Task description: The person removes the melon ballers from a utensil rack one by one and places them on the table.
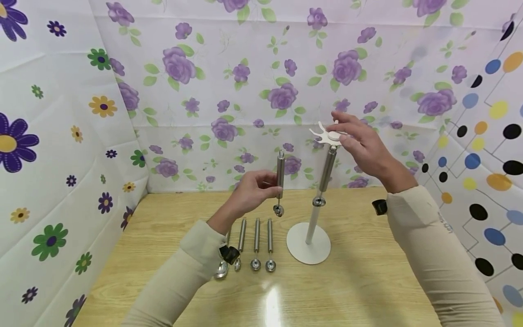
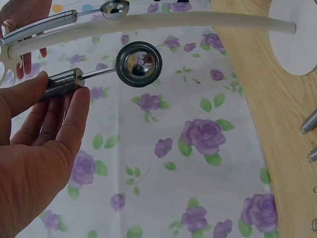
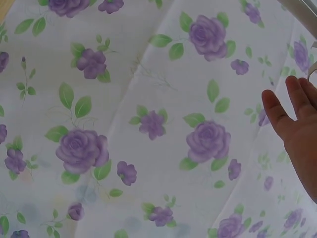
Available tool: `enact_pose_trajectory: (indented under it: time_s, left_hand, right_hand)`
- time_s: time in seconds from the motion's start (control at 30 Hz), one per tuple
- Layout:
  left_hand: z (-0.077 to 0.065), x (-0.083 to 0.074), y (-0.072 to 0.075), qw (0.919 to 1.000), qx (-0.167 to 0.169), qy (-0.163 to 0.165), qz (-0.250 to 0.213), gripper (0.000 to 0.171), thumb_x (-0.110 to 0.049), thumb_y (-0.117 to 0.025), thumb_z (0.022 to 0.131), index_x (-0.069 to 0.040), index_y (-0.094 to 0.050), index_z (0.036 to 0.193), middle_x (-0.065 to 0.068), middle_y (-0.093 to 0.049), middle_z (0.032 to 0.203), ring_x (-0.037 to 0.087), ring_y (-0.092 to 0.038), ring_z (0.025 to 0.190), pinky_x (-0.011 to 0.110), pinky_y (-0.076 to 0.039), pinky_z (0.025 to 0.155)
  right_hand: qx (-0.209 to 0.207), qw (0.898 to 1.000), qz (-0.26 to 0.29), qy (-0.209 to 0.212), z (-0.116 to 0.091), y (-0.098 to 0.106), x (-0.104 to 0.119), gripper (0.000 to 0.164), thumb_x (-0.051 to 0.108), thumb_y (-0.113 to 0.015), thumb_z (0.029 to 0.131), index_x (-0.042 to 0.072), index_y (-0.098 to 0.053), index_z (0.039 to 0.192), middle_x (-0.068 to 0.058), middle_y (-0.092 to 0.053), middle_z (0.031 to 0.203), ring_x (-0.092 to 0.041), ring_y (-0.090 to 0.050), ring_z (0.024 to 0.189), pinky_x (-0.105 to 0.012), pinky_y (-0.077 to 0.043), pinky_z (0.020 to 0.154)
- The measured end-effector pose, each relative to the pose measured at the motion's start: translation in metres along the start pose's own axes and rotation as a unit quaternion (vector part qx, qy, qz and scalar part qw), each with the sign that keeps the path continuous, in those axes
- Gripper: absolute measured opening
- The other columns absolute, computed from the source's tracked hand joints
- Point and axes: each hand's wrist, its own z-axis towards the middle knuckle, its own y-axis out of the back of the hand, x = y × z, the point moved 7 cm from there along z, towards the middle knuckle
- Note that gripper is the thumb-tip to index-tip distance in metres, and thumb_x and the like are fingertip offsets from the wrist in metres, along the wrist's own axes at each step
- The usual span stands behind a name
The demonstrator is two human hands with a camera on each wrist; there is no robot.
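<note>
My left hand pinches a melon baller by its steel handle between thumb and fingers. It hangs upright above the table, small round scoop downward, left of the white utensil stand. My right hand is at the top of the stand, its thumb and fingers about the round knob of the hooked ring. Another steel scoop hangs from this ring, in front of the pole. The right wrist view shows the right hand only at its right edge.
Several steel utensils lie side by side on the wooden table, left of the stand's round base; among them are a scoop and a spoon, partly hidden by the left wrist. Patterned cloths hang behind and at both sides.
</note>
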Motion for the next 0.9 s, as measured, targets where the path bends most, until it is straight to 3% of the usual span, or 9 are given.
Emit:
enact_pose_trajectory:
  time_s: [0.33, 0.53, 0.9]
  left_hand:
    - [-0.014, 0.016, 0.012, 0.9998, -0.003, 0.021, -0.002, 0.021, -0.005, -0.07, 0.094, -0.001, -0.071, 0.114, 0.013, -0.07, 0.105, 0.025, -0.069, 0.095, 0.041, -0.058, 0.087]
    - [-0.024, 0.029, 0.025, 0.999, -0.019, 0.038, 0.015, 0.023, -0.006, -0.071, 0.094, 0.0, -0.07, 0.115, 0.013, -0.066, 0.11, 0.026, -0.067, 0.099, 0.036, -0.059, 0.085]
    - [-0.046, 0.058, 0.048, 0.9953, -0.048, 0.074, 0.042, 0.022, -0.009, -0.07, 0.095, -0.001, -0.07, 0.116, 0.013, -0.069, 0.109, 0.027, -0.067, 0.098, 0.039, -0.059, 0.083]
  right_hand:
    - [0.006, 1.0, -0.001, 0.0, 0.001, 0.0, 0.002, 0.037, 0.013, -0.046, 0.105, -0.008, -0.059, 0.131, -0.022, -0.041, 0.151, -0.039, -0.031, 0.144, -0.064, -0.028, 0.112]
    - [0.01, 1.0, 0.001, -0.012, 0.0, 0.001, 0.0, 0.037, 0.013, -0.045, 0.105, -0.009, -0.059, 0.131, -0.023, -0.039, 0.152, -0.04, -0.029, 0.144, -0.065, -0.027, 0.112]
    - [0.007, 1.0, 0.002, 0.001, 0.0, 0.0, 0.001, 0.038, 0.017, -0.046, 0.106, -0.009, -0.059, 0.131, -0.023, -0.04, 0.152, -0.039, -0.029, 0.144, -0.065, -0.027, 0.111]
